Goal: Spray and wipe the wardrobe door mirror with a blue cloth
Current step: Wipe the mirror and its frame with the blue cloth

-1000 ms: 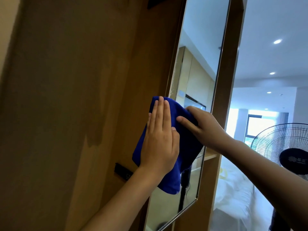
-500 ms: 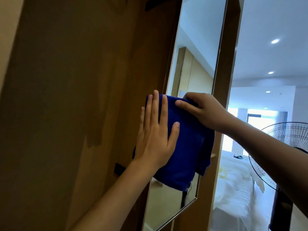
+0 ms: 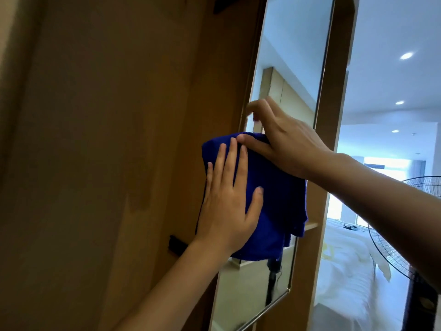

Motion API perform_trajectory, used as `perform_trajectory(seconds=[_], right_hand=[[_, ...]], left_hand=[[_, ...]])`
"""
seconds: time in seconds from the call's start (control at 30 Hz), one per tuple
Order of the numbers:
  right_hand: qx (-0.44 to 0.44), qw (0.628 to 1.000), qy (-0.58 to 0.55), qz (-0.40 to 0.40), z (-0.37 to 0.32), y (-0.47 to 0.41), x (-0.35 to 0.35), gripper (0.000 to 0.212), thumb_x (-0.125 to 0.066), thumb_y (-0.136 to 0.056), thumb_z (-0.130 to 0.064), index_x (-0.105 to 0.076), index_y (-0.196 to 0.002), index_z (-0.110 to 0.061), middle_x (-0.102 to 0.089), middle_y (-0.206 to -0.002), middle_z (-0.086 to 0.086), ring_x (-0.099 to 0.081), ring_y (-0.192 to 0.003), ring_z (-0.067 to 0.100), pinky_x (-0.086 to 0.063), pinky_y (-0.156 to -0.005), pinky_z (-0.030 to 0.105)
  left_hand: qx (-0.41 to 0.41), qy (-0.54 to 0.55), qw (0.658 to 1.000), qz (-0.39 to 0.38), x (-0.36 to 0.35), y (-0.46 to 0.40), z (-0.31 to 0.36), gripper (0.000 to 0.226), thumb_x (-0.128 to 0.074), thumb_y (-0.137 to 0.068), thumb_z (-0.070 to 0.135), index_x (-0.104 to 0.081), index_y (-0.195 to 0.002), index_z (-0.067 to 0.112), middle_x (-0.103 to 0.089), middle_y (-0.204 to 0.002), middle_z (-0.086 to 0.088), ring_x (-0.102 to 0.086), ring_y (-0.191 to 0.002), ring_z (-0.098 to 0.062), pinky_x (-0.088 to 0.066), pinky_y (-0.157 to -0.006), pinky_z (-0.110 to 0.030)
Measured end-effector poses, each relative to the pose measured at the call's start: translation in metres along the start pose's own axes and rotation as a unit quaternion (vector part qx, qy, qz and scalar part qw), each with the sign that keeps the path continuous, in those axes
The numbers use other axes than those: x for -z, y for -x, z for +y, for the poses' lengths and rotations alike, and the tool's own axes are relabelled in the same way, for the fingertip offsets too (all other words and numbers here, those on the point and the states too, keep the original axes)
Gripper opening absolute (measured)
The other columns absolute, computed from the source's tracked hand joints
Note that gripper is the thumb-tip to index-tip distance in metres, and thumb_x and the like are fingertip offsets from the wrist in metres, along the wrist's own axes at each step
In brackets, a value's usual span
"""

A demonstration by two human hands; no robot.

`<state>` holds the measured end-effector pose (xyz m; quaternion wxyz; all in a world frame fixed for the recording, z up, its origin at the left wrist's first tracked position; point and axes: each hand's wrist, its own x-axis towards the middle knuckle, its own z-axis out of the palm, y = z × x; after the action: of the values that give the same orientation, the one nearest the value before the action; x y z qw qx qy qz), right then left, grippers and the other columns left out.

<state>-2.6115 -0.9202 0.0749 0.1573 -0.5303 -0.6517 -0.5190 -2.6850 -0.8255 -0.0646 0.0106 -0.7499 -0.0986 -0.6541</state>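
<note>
Left hand (image 3: 228, 211): fingers straight, pressing flat on the blue cloth (image 3: 274, 201). Right hand (image 3: 284, 142): thumb and fingers pinch the cloth's top edge. Cloth deep blue, folded, hanging creased against the mirror (image 3: 293, 68) in the wardrobe door (image 3: 334, 96).

A plain, deep-blue terry cloth (image 3: 274, 206) sits at centre frame, unpatterned. The flat brown wooden wardrobe door (image 3: 107, 139) fills the left half, with a paler tan patch lower left. The tall mirror panel (image 3: 293, 56), upper centre, reflects white and tan. At right, white bedding (image 3: 346, 271) and a black wire-grille fan (image 3: 391, 249).
</note>
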Motion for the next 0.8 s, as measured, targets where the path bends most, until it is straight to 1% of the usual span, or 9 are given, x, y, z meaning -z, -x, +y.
perform_trajectory(seconds=[0.03, 0.07, 0.1, 0.13, 0.17, 0.23, 0.4, 0.6, 0.8], right_hand=[[0.047, 0.998, 0.048, 0.014, 0.002, 0.0, -0.001, 0.051, -0.03, -0.098, -0.057, -0.037, -0.137, -0.026, -0.048, -0.134, 0.004, -0.053, -0.109, 0.02, -0.055, -0.084, 0.041], [0.094, 0.991, 0.089, 0.01, 0.004, -0.002, -0.001, 0.049, -0.027, -0.1, -0.052, -0.035, -0.144, -0.03, -0.042, -0.146, 0.003, -0.044, -0.127, 0.023, -0.047, -0.099, 0.04], [0.131, 0.985, 0.116, -0.012, 0.007, -0.005, -0.001, 0.05, -0.023, -0.102, -0.049, -0.033, -0.148, -0.031, -0.036, -0.154, 0.001, -0.03, -0.141, 0.023, -0.032, -0.112, 0.042], [0.151, 0.979, 0.127, -0.044, 0.01, -0.008, -0.001, 0.051, -0.018, -0.103, -0.047, -0.033, -0.149, -0.03, -0.03, -0.158, -0.002, -0.018, -0.148, 0.02, -0.018, -0.119, 0.043], [0.157, 0.977, 0.128, -0.071, 0.013, -0.011, -0.001, 0.054, -0.014, -0.104, -0.047, -0.033, -0.15, -0.028, -0.028, -0.159, -0.003, -0.011, -0.15, 0.017, -0.008, -0.122, 0.044], [0.151, 0.977, 0.115, -0.098, 0.017, -0.015, -0.002, 0.058, -0.007, -0.103, -0.047, -0.035, -0.149, -0.026, -0.028, -0.158, -0.004, -0.007, -0.15, 0.013, 0.0, -0.123, 0.043], [0.147, 0.977, 0.121, -0.093, 0.015, -0.013, -0.005, 0.059, -0.006, -0.103, -0.047, -0.035, -0.149, -0.023, -0.031, -0.157, -0.004, -0.008, -0.15, 0.012, 0.005, -0.122, 0.04], [0.155, 0.973, 0.143, -0.094, 0.009, -0.004, -0.015, 0.057, -0.004, -0.103, -0.046, -0.019, -0.153, -0.023, -0.02, -0.16, -0.004, -0.007, -0.15, 0.012, 0.004, -0.121, 0.044], [0.185, 0.967, 0.148, -0.096, -0.003, 0.008, -0.029, 0.055, -0.005, -0.105, -0.043, -0.022, -0.152, -0.021, -0.021, -0.158, -0.003, -0.01, -0.149, 0.012, 0.005, -0.121, 0.042]], left_hand=[[0.0, 0.006, 1.0, 0.001, 0.0, 0.0, 0.0, 0.069, -0.033, -0.098, 0.04, 0.001, -0.153, 0.016, 0.007, -0.162, 0.0, 0.012, -0.148, -0.013, -0.007, -0.12, -0.048], [0.0, 0.011, 1.0, 0.004, -0.001, 0.0, 0.0, 0.069, -0.033, -0.098, 0.04, 0.001, -0.153, 0.016, 0.007, -0.162, 0.0, 0.012, -0.148, -0.013, -0.008, -0.12, -0.048], [0.001, 0.015, 1.0, 0.007, -0.001, 0.0, 0.0, 0.068, -0.033, -0.098, 0.039, 0.0, -0.153, 0.016, 0.006, -0.162, 0.0, 0.011, -0.148, -0.013, -0.008, -0.12, -0.048], [0.001, 0.017, 1.0, 0.01, -0.002, 0.0, 0.001, 0.068, -0.033, -0.099, 0.039, 0.0, -0.153, 0.016, 0.007, -0.162, 0.0, 0.01, -0.148, -0.013, -0.009, -0.12, -0.047], [0.0, 0.017, 1.0, 0.01, -0.002, 0.0, 0.001, 0.068, -0.033, -0.099, 0.038, 0.001, -0.153, 0.015, 0.007, -0.162, 0.0, 0.01, -0.148, -0.013, -0.009, -0.121, -0.047], [0.0, 0.008, 1.0, 0.006, -0.003, 0.0, 0.0, 0.068, -0.031, -0.099, 0.039, 0.002, -0.153, 0.014, 0.008, -0.162, 0.001, 0.011, -0.148, -0.013, -0.008, -0.121, -0.046], [-0.004, -0.048, 0.999, 0.023, -0.004, 0.001, -0.001, 0.065, -0.029, -0.1, 0.038, 0.0, -0.153, 0.013, 0.002, -0.162, -0.003, 0.008, -0.148, -0.014, -0.002, -0.121, -0.04], [-0.003, -0.059, 0.998, 0.029, -0.007, 0.019, -0.003, 0.065, -0.029, -0.1, 0.036, 0.002, -0.152, 0.013, -0.001, -0.162, -0.006, 0.003, -0.149, -0.017, -0.011, -0.12, -0.045], [0.015, -0.055, 0.998, 0.021, -0.011, 0.047, -0.008, 0.065, -0.027, -0.1, 0.036, 0.002, -0.153, 0.012, 0.002, -0.162, -0.006, 0.002, -0.149, -0.017, -0.008, -0.118, -0.04]])
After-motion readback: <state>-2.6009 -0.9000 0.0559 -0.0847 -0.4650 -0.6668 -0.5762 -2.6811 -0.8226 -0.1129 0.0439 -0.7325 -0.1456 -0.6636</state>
